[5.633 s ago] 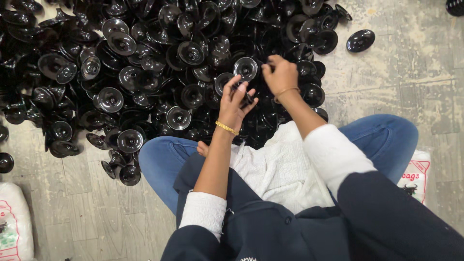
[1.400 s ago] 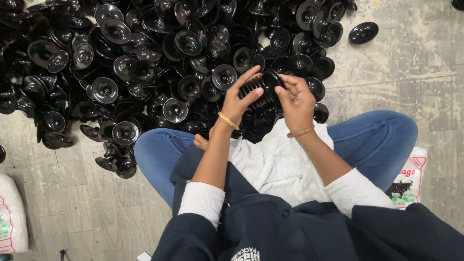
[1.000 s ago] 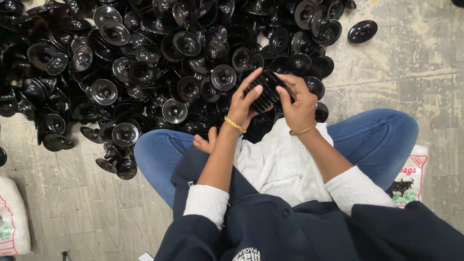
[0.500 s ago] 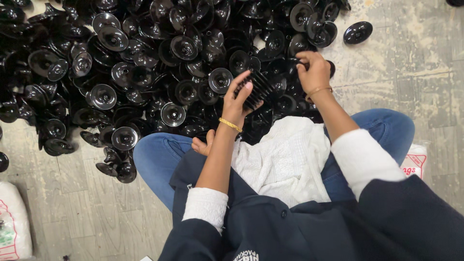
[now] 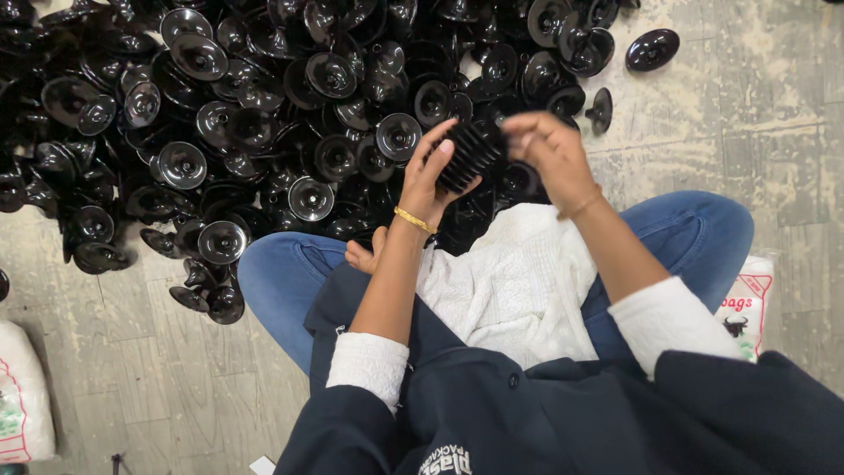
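From the head camera I look straight down at a person sitting cross-legged on a worn, pale floor (image 5: 774,105). My left hand (image 5: 431,180) is raised in front of the lap, its fingers curled closed around a stack of black ribbed discs (image 5: 470,154), which it grips from the left side with the thumb on top; a gold bangle (image 5: 413,220) sits on that wrist. My right hand (image 5: 549,158) is just to the right of the stack, fingers loosely bent and a little blurred; I cannot tell whether its fingertips touch the stack or hold anything, though it is right against the stack's right end.

The stack hangs in the air above the near edge of a large pile of black cup-shaped parts (image 5: 264,114), which covers the floor's far-left part from the top edge down to the knees. One part (image 5: 652,48) lies alone near the far-right corner of the floor, apart from the pile, and a smaller one (image 5: 600,110) stands on edge just below it.

Blue jeans (image 5: 694,233) and a white garment (image 5: 510,281) fill the lap. A white printed bag (image 5: 747,303) lies beside the right knee, another (image 5: 22,405) at the floor's near-left edge.
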`<state>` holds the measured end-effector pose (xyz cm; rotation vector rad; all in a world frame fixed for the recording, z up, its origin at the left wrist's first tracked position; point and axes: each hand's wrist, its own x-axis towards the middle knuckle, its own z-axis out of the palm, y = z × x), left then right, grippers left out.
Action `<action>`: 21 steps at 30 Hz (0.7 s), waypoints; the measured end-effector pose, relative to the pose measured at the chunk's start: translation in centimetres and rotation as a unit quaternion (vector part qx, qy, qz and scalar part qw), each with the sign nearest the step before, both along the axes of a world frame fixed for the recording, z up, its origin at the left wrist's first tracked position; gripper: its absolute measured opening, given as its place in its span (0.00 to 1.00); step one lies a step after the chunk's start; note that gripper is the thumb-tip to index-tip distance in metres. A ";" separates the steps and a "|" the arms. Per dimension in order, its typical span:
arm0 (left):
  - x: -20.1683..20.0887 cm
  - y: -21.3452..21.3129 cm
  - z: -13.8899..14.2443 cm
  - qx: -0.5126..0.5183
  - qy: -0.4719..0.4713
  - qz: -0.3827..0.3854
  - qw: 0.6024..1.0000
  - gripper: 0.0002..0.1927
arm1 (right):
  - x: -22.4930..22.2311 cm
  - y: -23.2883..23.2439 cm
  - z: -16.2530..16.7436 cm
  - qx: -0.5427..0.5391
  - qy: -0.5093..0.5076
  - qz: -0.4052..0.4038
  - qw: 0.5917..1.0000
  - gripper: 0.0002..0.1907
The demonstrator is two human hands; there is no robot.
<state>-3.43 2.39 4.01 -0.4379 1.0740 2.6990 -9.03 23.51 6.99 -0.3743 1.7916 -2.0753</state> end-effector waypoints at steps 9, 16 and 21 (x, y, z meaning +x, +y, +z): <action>0.2 -0.7 -0.1 0.019 0.009 0.028 0.999 0.22 | 0.1 -2.2 1.1 0.034 0.049 0.049 0.997 0.17; -0.3 -0.1 -0.7 -0.040 0.027 0.024 0.999 0.23 | -1.1 -1.2 -2.1 0.253 0.091 -0.095 0.959 0.12; -0.3 -0.5 -0.6 -0.014 0.007 0.030 0.999 0.23 | -3.9 -0.7 -7.1 0.538 0.174 -0.052 0.823 0.15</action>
